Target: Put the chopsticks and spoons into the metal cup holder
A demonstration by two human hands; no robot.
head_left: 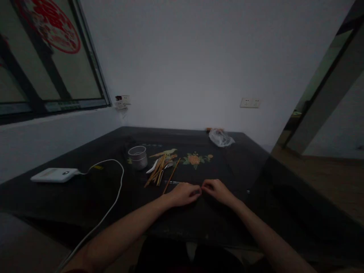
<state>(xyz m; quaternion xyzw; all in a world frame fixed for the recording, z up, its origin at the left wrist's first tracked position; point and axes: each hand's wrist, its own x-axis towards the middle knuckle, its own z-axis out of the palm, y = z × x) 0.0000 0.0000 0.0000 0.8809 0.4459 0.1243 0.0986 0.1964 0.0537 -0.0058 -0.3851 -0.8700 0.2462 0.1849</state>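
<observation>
My left hand (pixel 184 194) rests on the dark table (pixel 227 223) with its fingers curled and no object showing in it. Fingertip to fingertip with it, or nearly so, lies my right hand (pixel 216 189), also loosely curled, with nothing visible in its grasp. Beside my left hand a single chopstick (pixel 171 176) lies at a slant. Further left is a loose pile of chopsticks (pixel 157 170), together with a white spoon (pixel 152 167) and what looks like a metal spoon (pixel 165 167). A grey cup-shaped holder (pixel 138 159) stands upright behind the pile; its inside is mostly hidden.
A white power bank (pixel 54 175) sits on the left, its white cable (pixel 121 178) looping across the table and down past my left arm. Near the wall lies a crumpled clear plastic bag (pixel 220 138). Wall sockets (pixel 250 102) are above; a window is at left.
</observation>
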